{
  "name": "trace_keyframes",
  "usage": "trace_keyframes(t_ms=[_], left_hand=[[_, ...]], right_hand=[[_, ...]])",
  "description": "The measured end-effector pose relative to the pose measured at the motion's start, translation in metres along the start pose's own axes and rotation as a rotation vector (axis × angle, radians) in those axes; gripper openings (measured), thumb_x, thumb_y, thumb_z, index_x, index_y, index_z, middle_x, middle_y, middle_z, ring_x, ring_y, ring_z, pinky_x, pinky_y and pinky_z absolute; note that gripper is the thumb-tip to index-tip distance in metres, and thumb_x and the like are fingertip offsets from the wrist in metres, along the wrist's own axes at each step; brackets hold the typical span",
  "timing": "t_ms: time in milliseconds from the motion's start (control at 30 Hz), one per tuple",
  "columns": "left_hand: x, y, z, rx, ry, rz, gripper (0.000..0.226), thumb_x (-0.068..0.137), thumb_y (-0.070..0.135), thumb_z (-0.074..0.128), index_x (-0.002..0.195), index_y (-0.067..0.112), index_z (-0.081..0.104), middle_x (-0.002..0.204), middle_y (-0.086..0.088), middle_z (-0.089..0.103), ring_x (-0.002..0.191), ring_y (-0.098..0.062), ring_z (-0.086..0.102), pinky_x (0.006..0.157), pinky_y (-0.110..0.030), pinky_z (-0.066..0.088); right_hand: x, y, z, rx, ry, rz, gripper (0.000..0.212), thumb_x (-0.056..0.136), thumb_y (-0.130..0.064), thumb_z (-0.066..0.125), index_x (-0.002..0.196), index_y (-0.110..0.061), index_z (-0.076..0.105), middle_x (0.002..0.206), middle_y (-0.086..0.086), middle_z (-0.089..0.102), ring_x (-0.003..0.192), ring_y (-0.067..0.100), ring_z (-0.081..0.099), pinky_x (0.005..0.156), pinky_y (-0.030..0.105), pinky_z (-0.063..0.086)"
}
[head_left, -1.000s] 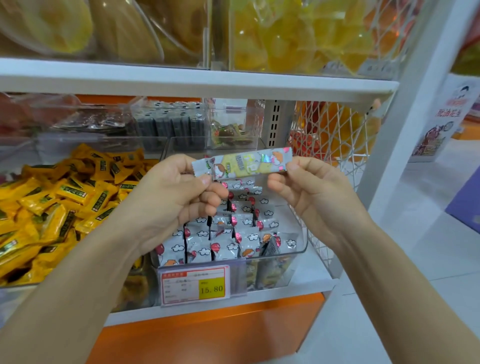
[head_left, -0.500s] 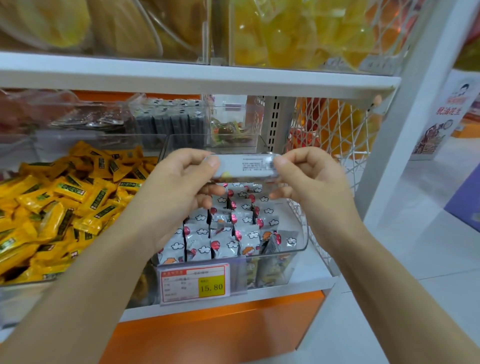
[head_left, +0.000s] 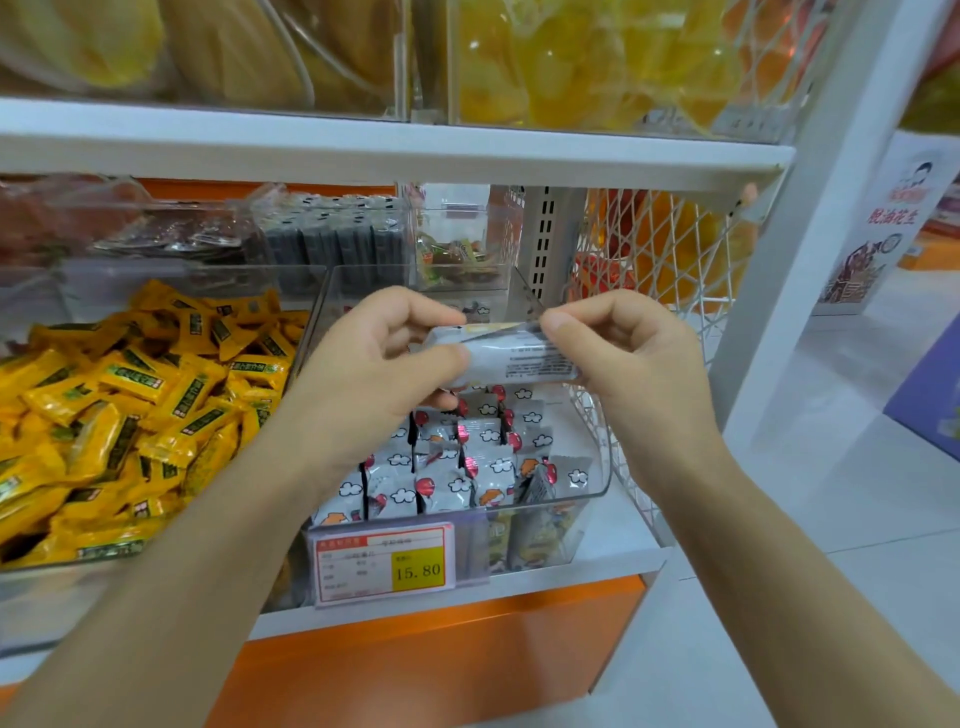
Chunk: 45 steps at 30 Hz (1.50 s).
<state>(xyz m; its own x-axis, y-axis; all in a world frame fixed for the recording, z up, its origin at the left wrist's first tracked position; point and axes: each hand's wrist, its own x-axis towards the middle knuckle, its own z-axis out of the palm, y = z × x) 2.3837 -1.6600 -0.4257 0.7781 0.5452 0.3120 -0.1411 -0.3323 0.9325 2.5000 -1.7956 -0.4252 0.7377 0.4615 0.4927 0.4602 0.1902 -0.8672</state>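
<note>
both hands are up in front of the middle shelf, holding a long silver-white foil snack packet (head_left: 511, 353) between them. the packet lies about level, crosswise, with its plain back and small black print turned toward the person. the left hand (head_left: 374, 374) pinches the packet's left end, thumb on the near face and forefinger curled over the top edge, the other fingers folded under. the right hand (head_left: 628, 364) pinches the right end the same way, its thumb tip pressed on the upper corner and its fingers curled behind. so both sets of fingers are clamped on the packet, and the middle stretch of it is bare between the two thumbs.

the packet hangs in the air just above a clear plastic bin (head_left: 597, 467), apart from the white packets with cloud and red balloon prints (head_left: 457, 467) standing in rows inside. a red and yellow price tag (head_left: 384, 566) is fixed on the bin's front. left of the bin lies a heap of yellow sweet packets (head_left: 130, 415).
</note>
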Motion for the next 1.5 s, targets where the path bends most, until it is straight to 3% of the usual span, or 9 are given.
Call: trace_keyframes(t_ms=[300,567,667,767,1033,1167,1267,1400,1500], left_hand=[[0.001,0.0,0.008,0.085,0.068,0.002,0.011,0.088,0.02,0.058,0.079,0.014,0.059,0.065,0.006,0.061,0.053,-0.006,0.059,0.054,-0.029,0.057],[0.005,-0.004,0.005,-0.013,0.035,-0.099,0.017,0.088,0.024,0.059,0.082,0.008,0.064,0.099,-0.007,0.064,0.077,-0.023,0.068,0.055,-0.023,0.055],[0.005,-0.004,0.006,-0.084,0.057,-0.139,0.021,0.092,0.025,0.053,0.089,0.006,0.062,0.094,-0.012,0.067,0.069,-0.023,0.071,0.052,-0.022,0.055],[0.006,-0.004,0.007,-0.14,0.114,-0.163,0.024,0.095,0.029,0.047,0.094,0.009,0.061,0.085,-0.014,0.069,0.066,-0.021,0.071,0.051,-0.021,0.054],[0.015,-0.008,0.019,-0.058,0.009,-0.104,0.023,0.098,0.029,0.04,0.108,0.018,0.058,0.099,-0.004,0.066,0.066,-0.013,0.059,0.059,-0.03,0.047],[0.029,-0.014,0.02,0.284,0.07,0.032,0.025,0.097,0.036,0.038,0.115,0.025,0.051,0.101,0.007,0.063,0.076,-0.007,0.06,0.065,-0.024,0.047],[0.041,-0.022,0.014,0.771,0.02,0.105,0.045,0.096,0.036,0.041,0.135,0.014,0.043,0.129,0.0,0.051,0.111,-0.015,0.049,0.09,-0.025,0.035],[0.046,-0.034,0.013,1.077,-0.25,-0.012,0.05,0.095,0.043,0.036,0.128,0.008,0.047,0.131,-0.011,0.049,0.123,-0.025,0.041,0.106,-0.044,0.031],[0.046,-0.038,0.015,1.102,-0.304,-0.037,0.051,0.095,0.047,0.032,0.126,0.01,0.049,0.13,-0.008,0.049,0.123,-0.023,0.039,0.109,-0.048,0.025]], right_hand=[[-0.004,0.002,0.006,-0.102,0.044,-0.044,0.01,0.082,-0.017,0.069,0.072,-0.018,0.069,0.071,-0.003,0.068,0.068,0.007,0.06,0.063,0.022,0.049],[-0.002,0.003,0.003,-0.085,0.042,-0.043,0.01,0.083,-0.017,0.068,0.073,-0.021,0.07,0.073,-0.006,0.069,0.069,0.005,0.062,0.063,0.018,0.05],[0.001,0.003,-0.002,-0.032,-0.087,0.016,0.014,0.083,-0.015,0.067,0.091,-0.027,0.071,0.089,-0.009,0.071,0.084,0.004,0.066,0.075,0.02,0.052],[0.005,0.004,-0.009,-0.062,-0.26,0.063,0.042,0.08,-0.007,0.07,0.118,-0.023,0.062,0.113,-0.001,0.067,0.102,0.013,0.065,0.087,0.029,0.053],[0.007,0.008,-0.008,0.041,-0.157,0.05,0.031,0.08,-0.006,0.069,0.11,-0.009,0.059,0.099,0.013,0.069,0.083,0.024,0.069,0.064,0.026,0.057],[0.022,0.011,-0.01,-0.066,0.001,0.006,0.019,0.081,-0.012,0.069,0.099,-0.013,0.064,0.095,0.007,0.07,0.076,0.017,0.069,0.06,0.017,0.053],[0.05,0.019,-0.011,-0.272,0.116,-0.008,0.021,0.084,-0.022,0.068,0.102,-0.013,0.061,0.099,0.005,0.067,0.08,0.019,0.068,0.068,0.025,0.055],[0.088,0.029,0.005,-0.518,0.012,-0.082,0.014,0.082,-0.016,0.068,0.093,-0.013,0.059,0.084,-0.005,0.058,0.076,0.009,0.054,0.063,0.009,0.043],[0.114,0.035,0.021,-0.768,-0.162,-0.114,0.017,0.083,-0.018,0.068,0.096,-0.007,0.063,0.09,0.002,0.057,0.08,0.016,0.051,0.067,0.02,0.042]])
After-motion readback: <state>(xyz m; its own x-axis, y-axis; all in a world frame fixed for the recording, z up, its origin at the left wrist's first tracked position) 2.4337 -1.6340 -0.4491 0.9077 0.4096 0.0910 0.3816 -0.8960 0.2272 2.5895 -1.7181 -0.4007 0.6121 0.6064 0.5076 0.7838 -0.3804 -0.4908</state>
